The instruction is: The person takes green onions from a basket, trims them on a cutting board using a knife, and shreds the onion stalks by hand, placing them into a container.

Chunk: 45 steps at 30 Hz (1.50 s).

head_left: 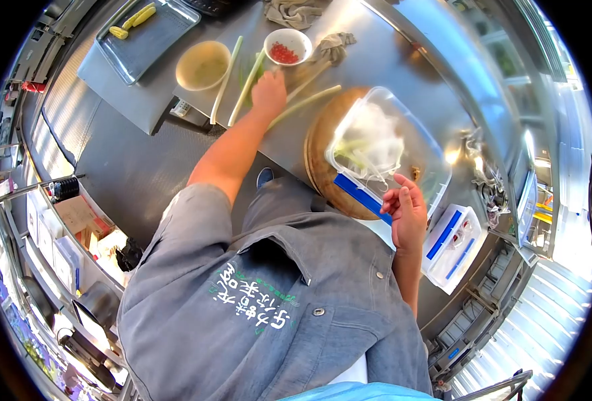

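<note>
My left hand point(270, 93) reaches forward over the steel table, its fingers curled down among pale green stalks point(305, 107). Motion blur and the hand itself hide what the fingertips grip. Just beyond it is a white bowl point(300, 39) of chopped red pieces. My right hand point(406, 212) is beside the near edge of a clear plastic box point(429, 144) with a blue clip; its fingers are loosely bent and apart, with nothing visible in them. White and pale green shreds point(369, 144) show in the box, which rests over a round wooden chopping board point(317, 144).
A metal tray point(150, 50) with yellow pieces stands at the far left. Near it is a cream-coloured bowl point(203, 65). Crumpled cloths point(292, 12) lie at the back. A white box with blue clips point(453, 247) sits at the right, below table level.
</note>
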Tool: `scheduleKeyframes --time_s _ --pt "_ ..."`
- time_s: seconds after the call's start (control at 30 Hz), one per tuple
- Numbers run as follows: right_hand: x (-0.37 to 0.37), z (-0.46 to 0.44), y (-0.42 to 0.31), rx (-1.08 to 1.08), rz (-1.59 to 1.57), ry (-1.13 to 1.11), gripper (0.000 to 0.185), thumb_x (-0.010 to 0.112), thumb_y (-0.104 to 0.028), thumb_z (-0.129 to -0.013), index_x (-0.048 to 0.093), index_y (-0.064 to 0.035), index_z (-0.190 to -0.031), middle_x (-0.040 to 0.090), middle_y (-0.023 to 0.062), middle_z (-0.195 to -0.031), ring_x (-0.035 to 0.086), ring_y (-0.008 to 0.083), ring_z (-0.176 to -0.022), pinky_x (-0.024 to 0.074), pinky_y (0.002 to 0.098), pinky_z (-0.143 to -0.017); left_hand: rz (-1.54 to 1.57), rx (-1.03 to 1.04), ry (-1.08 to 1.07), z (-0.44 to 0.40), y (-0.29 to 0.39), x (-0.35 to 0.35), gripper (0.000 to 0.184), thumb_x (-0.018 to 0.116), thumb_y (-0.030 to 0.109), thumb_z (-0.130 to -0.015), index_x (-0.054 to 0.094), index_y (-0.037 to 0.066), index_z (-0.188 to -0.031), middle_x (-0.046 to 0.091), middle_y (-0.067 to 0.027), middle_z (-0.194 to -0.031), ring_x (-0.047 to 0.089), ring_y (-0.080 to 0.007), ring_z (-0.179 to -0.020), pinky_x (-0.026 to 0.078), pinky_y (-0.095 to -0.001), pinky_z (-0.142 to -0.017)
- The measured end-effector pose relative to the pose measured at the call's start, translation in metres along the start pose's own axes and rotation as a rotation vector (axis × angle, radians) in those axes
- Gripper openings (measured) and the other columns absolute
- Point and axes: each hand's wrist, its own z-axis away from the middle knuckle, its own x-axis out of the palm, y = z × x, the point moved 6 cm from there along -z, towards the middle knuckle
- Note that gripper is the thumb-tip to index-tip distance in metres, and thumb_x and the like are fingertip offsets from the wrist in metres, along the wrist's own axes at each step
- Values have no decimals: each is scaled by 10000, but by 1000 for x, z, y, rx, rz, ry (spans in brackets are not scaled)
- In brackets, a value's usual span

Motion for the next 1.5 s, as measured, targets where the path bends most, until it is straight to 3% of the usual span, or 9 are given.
scheduleKeyframes --time_s 0.13,0.43,0.6,0.63,1.03,1.13,1.2,1.37,1.5 --pt "-3 5 0 8 -17 40 340 560 -200 -1112 587 -14 -1395 710 82 -944 634 121 -757 553 271 -704 138 -63 -319 -39 31 12 283 514 158 -1004 723 17 -1132 724 -236 -1174 728 -410 -1051 585 -510 -916" --pt "-16 15 8 42 -28 109 349 565 -203 -1111 582 -4 -1397 708 79 -941 624 118 -759 554 277 -714 814 26 178 -143 113 -33 366 622 269 -966 709 181 -1310 762 -168 -1176 718 -371 -1110 572 -454 -948" --pt "-17 14 11 4 -82 102 338 559 -194 -1112 587 -7 -1393 709 79 -940 627 117 -756 553 272 -708 37 252 -339 -53 77 14 343 527 356 -1023 731 85 -1078 776 -161 -1047 756 -355 -988 591 -519 -859" --pt "-18 14 11 2 -91 103 334 556 -190 -1113 589 -8 -1390 710 80 -940 629 116 -756 553 272 -706 -43 208 -341 -20 67 15 238 603 200 -958 781 57 -1025 781 -196 -1014 766 -377 -989 615 -481 -806" --pt "-9 8 -4 -19 8 49 325 547 -179 -1113 598 -3 -1381 692 70 -936 617 108 -759 552 271 -708 74 -39 -434 21 16 -16 253 609 241 -962 690 48 -1104 729 -193 -1038 738 -354 -960 584 -496 -836" --pt "-18 10 -3 -56 26 46 318 549 -167 -1110 600 -2 -1377 686 68 -937 612 104 -762 547 268 -711 454 -26 -701 40 8 -63 245 614 245 -996 680 56 -1137 692 -121 -917 679 -230 -766 558 -397 -682" --pt "-21 12 -5 -94 51 54 312 562 -153 -1103 602 0 -1372 686 66 -938 607 101 -762 540 264 -710 1261 -343 -798 66 13 -106 194 610 221 -1034 677 84 -1155 637 -54 -846 548 -113 -639 454 -267 -555" --pt "-2 21 -37 -272 167 16 320 634 -96 -1060 631 10 -1361 702 66 -975 610 107 -766 541 268 -714 1763 -159 -636 115 103 -219 148 593 156 -1067 673 86 -1170 665 -51 -858 558 -91 -630 447 -230 -540" --pt "46 59 -125 -843 617 -11 488 816 -46 -867 691 -41 -1339 676 63 -923 635 158 -794 531 295 -711 2028 -108 -691 146 199 -232 121 581 144 -1080 658 80 -1148 688 -73 -874 624 -122 -722 512 -254 -639"
